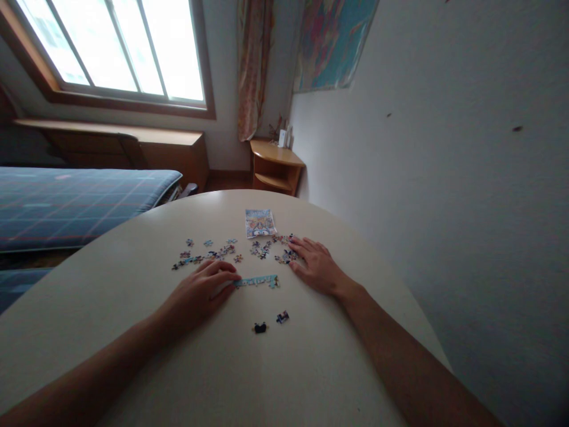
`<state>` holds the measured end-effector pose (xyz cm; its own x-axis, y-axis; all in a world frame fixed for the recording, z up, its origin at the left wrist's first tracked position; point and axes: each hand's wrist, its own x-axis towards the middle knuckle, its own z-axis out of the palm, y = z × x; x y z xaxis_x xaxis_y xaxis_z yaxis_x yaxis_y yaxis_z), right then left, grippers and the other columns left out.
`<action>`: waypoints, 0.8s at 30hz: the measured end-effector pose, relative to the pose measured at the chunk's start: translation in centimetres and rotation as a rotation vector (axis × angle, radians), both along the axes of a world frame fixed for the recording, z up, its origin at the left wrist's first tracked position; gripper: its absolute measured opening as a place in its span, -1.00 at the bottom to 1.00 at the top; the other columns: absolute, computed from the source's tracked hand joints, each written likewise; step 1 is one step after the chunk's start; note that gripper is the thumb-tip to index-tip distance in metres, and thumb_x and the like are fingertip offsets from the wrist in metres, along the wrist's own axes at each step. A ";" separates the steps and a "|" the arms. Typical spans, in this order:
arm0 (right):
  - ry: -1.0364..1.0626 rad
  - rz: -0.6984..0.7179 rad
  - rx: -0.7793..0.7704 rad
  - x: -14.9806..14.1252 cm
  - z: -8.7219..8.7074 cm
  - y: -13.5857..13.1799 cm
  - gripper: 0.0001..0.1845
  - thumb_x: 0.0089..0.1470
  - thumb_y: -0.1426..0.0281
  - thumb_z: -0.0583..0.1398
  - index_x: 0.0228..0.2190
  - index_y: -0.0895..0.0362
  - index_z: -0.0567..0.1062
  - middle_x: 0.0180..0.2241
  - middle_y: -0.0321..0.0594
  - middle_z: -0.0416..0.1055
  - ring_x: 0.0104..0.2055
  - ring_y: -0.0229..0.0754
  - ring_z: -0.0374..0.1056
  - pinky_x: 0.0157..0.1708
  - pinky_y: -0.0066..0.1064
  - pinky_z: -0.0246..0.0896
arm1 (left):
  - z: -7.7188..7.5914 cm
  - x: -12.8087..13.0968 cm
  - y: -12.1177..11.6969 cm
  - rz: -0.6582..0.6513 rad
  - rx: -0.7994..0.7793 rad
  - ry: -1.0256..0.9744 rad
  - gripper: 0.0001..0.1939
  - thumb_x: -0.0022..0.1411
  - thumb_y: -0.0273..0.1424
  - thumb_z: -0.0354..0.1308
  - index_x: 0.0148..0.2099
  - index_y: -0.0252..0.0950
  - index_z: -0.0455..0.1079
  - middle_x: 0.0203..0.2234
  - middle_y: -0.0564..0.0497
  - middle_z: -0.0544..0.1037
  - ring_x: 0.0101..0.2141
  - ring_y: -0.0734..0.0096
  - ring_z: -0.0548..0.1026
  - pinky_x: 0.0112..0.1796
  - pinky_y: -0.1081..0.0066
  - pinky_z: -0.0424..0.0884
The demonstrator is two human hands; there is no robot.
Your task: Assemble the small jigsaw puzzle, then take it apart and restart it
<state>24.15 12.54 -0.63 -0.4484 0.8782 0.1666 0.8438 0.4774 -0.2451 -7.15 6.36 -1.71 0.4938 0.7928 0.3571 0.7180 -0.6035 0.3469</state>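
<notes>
My left hand [207,283] rests on the table, its thumb and fingertips closed at the left end of a short strip of joined jigsaw puzzle pieces [258,281], light blue along its top edge. Fingers apart, my right hand [317,265] lies palm down, its fingertips at the right side of a pile of loose puzzle pieces [287,256]. More loose pieces [217,254] are scattered beyond my left hand. Closer to me are a mostly black puzzle piece [260,327] and a dark piece with lighter patches [283,316].
A small printed picture sheet [260,223] lies beyond the pieces on the round white table [213,367]. A bed with a plaid cover [80,201] is at the left, and a white wall [466,178] runs along the right. A wooden corner shelf [278,155] stands behind.
</notes>
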 end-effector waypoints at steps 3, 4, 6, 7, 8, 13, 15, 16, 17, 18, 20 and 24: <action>0.057 0.052 0.047 -0.2 0.4 -0.2 -0.51 0.15 0.24 0.16 0.10 0.09 0.43 0.18 -0.09 0.34 0.26 -0.03 0.18 0.30 -0.10 -0.04 | 0.0 0.0 0.0 0.006 0.009 0.001 -0.76 0.37 -0.33 0.03 -0.05 -0.17 0.50 -0.08 -0.04 0.52 -0.06 0.21 0.44 -0.05 0.22 0.44; 0.073 0.053 0.059 -0.2 0.4 -0.2 -0.52 0.14 0.25 0.17 0.08 0.09 0.45 0.16 -0.08 0.35 0.24 -0.05 0.20 0.28 -0.14 -0.01 | -0.1 0.0 0.0 0.009 0.012 0.002 -0.76 0.36 -0.33 0.04 -0.05 -0.16 0.50 -0.08 -0.04 0.52 -0.06 0.22 0.44 -0.04 0.23 0.44; 0.079 0.031 0.064 -0.3 0.5 -0.2 -0.47 0.13 0.23 0.18 0.13 0.08 0.40 0.22 -0.06 0.27 0.28 -0.03 0.16 0.28 -0.14 0.00 | -0.1 0.0 0.1 0.007 0.014 0.003 -0.77 0.36 -0.33 0.04 -0.05 -0.16 0.50 -0.08 -0.04 0.52 -0.06 0.22 0.44 -0.05 0.23 0.44; 0.066 0.014 0.052 -0.4 0.4 -0.2 -0.41 0.13 0.21 0.18 0.19 0.06 0.35 0.28 -0.05 0.18 0.32 0.00 0.09 0.30 -0.11 -0.03 | -0.1 0.0 0.1 0.005 0.015 0.005 -0.77 0.36 -0.33 0.04 -0.05 -0.16 0.50 -0.08 -0.04 0.52 -0.06 0.22 0.44 -0.05 0.23 0.44; 0.043 -0.002 0.031 -0.4 0.4 -0.1 -0.35 0.14 0.18 0.17 0.24 0.04 0.28 0.33 -0.06 0.09 0.36 0.03 0.01 0.31 -0.07 -0.07 | -0.1 0.0 0.1 0.002 0.016 0.006 -0.77 0.36 -0.33 0.04 -0.04 -0.16 0.50 -0.08 -0.04 0.52 -0.06 0.22 0.44 -0.05 0.23 0.44; -0.046 -0.005 -0.059 -0.6 0.3 -0.2 -0.29 0.18 0.07 0.09 0.30 0.02 0.18 0.38 -0.17 0.00 0.42 0.10 -0.15 0.34 0.08 -0.24 | -0.2 -0.1 0.2 -0.002 0.016 0.009 -0.77 0.37 -0.33 0.04 -0.03 -0.16 0.48 -0.07 -0.04 0.51 -0.05 0.22 0.43 -0.05 0.24 0.44; -0.034 0.010 -0.036 -0.7 0.5 -0.4 -0.32 0.18 0.09 0.10 0.26 0.06 0.24 0.35 -0.18 0.08 0.41 0.08 -0.12 0.34 0.07 -0.24 | -0.2 -0.1 0.2 -0.001 0.013 0.009 -0.77 0.36 -0.33 0.04 -0.04 -0.16 0.48 -0.07 -0.04 0.51 -0.05 0.21 0.43 -0.05 0.24 0.44; -0.024 0.020 -0.015 -0.8 0.5 -0.5 -0.35 0.17 0.11 0.11 0.23 0.08 0.29 0.33 -0.17 0.13 0.40 0.07 -0.09 0.34 0.06 -0.23 | -0.3 -0.1 0.2 -0.001 0.013 0.008 -0.77 0.36 -0.33 0.04 -0.04 -0.16 0.49 -0.07 -0.04 0.52 -0.05 0.21 0.44 -0.05 0.24 0.44; -0.014 0.033 0.007 -0.8 0.6 -0.6 -0.38 0.16 0.13 0.12 0.20 0.09 0.33 0.30 -0.15 0.19 0.39 0.06 -0.05 0.34 0.04 -0.22 | -0.3 -0.1 0.2 0.000 0.013 0.006 -0.77 0.36 -0.33 0.04 -0.04 -0.16 0.49 -0.07 -0.04 0.52 -0.06 0.21 0.44 -0.05 0.23 0.44; -0.002 0.047 0.029 -0.9 0.7 -0.7 -0.42 0.16 0.15 0.13 0.17 0.10 0.37 0.27 -0.14 0.24 0.36 0.05 0.00 0.34 0.03 -0.20 | -0.3 -0.1 0.1 -0.001 0.015 0.003 -0.77 0.36 -0.33 0.03 -0.05 -0.16 0.49 -0.08 -0.04 0.52 -0.06 0.22 0.44 -0.05 0.23 0.44; 0.024 0.069 0.061 -1.0 0.8 -0.8 -0.49 0.14 0.20 0.15 0.09 0.11 0.43 0.21 -0.13 0.32 0.31 0.02 0.11 0.33 -0.01 -0.15 | -0.2 -0.1 0.1 -0.003 0.020 -0.004 -0.76 0.36 -0.34 0.03 -0.05 -0.16 0.49 -0.08 -0.04 0.52 -0.06 0.22 0.44 -0.05 0.23 0.44; 0.082 0.067 0.083 -1.1 0.8 -0.9 -0.60 0.10 0.25 0.19 -0.04 0.14 0.49 0.12 -0.11 0.42 0.24 -0.01 0.22 0.29 -0.11 -0.01 | 0.0 -0.1 0.0 -0.004 0.020 -0.005 -0.76 0.36 -0.33 0.03 -0.05 -0.16 0.50 -0.09 -0.04 0.53 -0.07 0.23 0.45 -0.06 0.25 0.45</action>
<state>23.02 11.66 0.15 -0.4874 0.8284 0.2761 0.7880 0.5535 -0.2696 -7.24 6.39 -1.71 0.4948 0.7839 0.3751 0.7141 -0.6127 0.3385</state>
